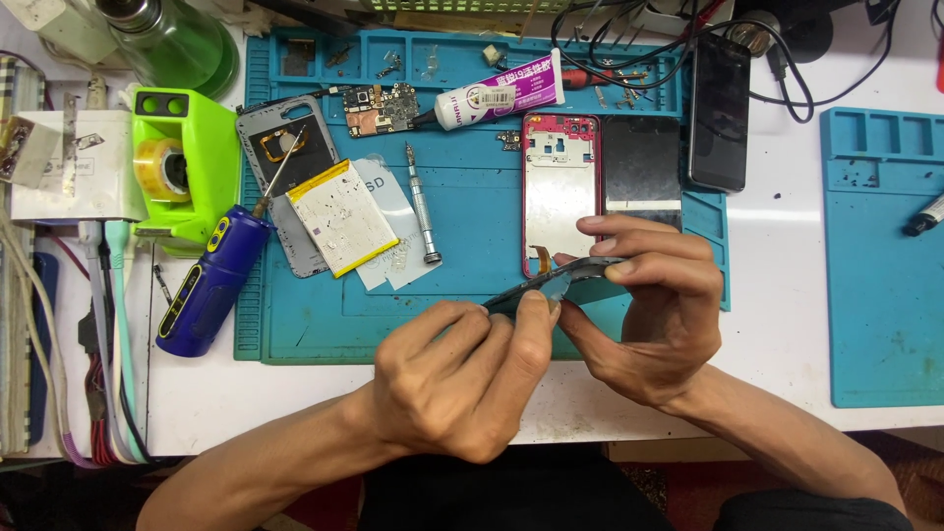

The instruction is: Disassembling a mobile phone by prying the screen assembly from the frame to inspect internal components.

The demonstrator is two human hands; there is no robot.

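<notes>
1. Thin dark phone panel, held edge-on just above the near part of the blue work mat, tilted up toward the right; likely kept off the mat so its edge can be worked.
2. Left hand: fingers curled shut, thumb and fingertips pinching the panel's near-left edge.
3. Right hand: fingers closed over the panel's right end from above, thumb under it, steadying it against the left hand's pinch.
4. Just beyond the hands, flat on the mat: one red phone frame with its inside up, and one dark screen touching its right side.
5. Farther right, overlapping the mat's edge: one black phone, cables looped around its far end.
6. Left of the frame: one slim silver screwdriver, one yellow-edged battery lying on a grey back cover, one circuit board, one white glue tube resting on the mat's far tray.
7. At the mat's left edge: one blue electric screwdriver, its bit resting on the back cover.
8. On the white counter: a green holder with tape at left, a second blue mat at right.
</notes>
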